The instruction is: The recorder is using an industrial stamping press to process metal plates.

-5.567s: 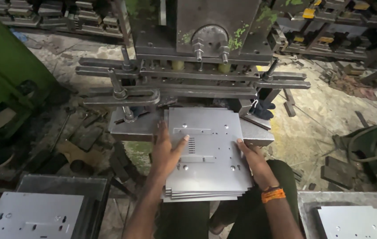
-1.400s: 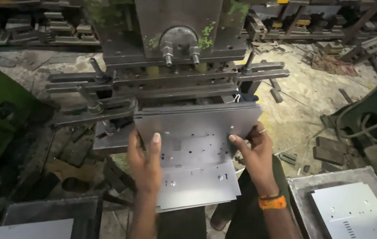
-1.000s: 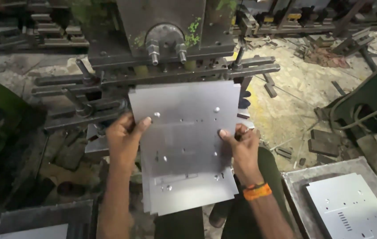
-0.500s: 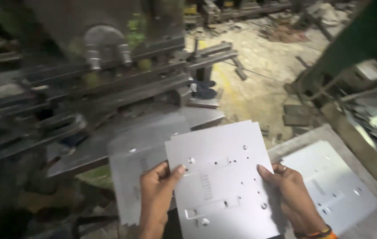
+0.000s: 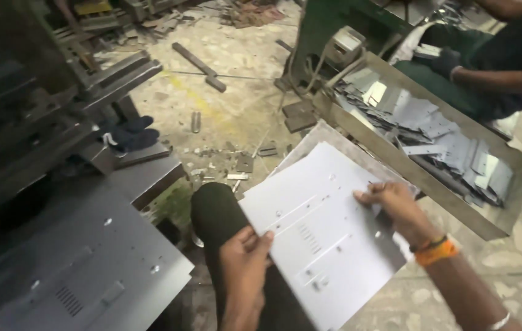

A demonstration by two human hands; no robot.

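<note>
A littered concrete workshop floor (image 5: 236,104) lies below us, a press (image 5: 40,122) to our left. We hold a punched metal sheet (image 5: 322,239) over our knee: left hand (image 5: 245,263) fingers pinching its near edge, right hand (image 5: 396,205) fingers gripping the far side. Another sheet stack (image 5: 83,276) rests by the press; a tray of parts (image 5: 432,132) sits right.

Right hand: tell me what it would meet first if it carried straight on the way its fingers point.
The right hand points up-left across the metal sheet it holds. Going on, it would probably slide over that sheet first; beyond its edge lies littered floor, though depth is unclear.
</note>
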